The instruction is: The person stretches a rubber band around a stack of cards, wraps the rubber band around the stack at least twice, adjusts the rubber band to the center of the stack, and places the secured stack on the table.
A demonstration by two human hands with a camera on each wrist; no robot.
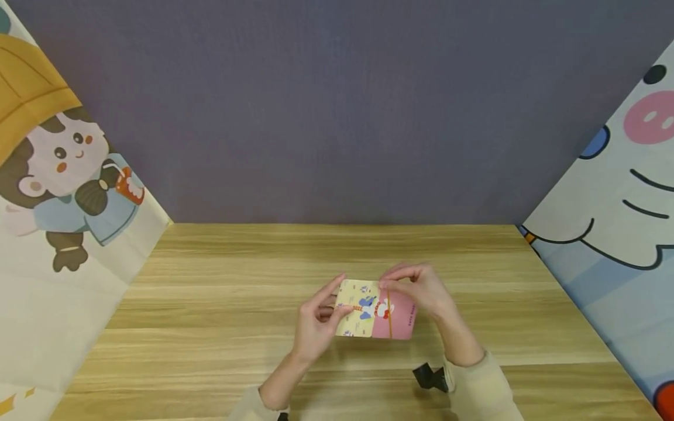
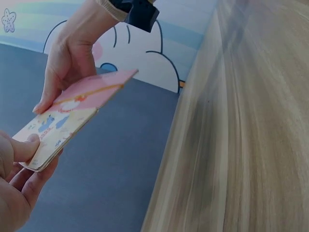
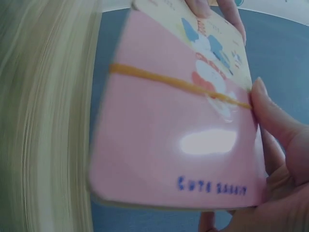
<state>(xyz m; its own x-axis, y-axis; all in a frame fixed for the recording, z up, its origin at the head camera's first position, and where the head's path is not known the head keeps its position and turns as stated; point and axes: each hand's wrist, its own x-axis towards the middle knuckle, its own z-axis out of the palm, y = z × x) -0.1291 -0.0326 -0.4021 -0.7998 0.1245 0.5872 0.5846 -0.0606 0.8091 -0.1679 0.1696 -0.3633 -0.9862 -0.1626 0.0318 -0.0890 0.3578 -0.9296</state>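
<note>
We have a plain dark grey-blue wall behind a light-brown wood-grain table [image 1: 210, 327]. Above the tabletop, between both hands, we see a flat rectangular yellow-and-pink booklet [image 1: 375, 316] with rounded corners, held tilted. We log the left hand [image 1: 313, 328] grasping its yellow end, thumb on top, fingers beneath; the right hand [image 1: 425, 290] pinches its far long edge, next to the end of a thin orange band [image 1: 389, 318] crossing the pink part. Smallest: we note dark-blue lettering [image 3: 212, 186] along the pink end.
</note>
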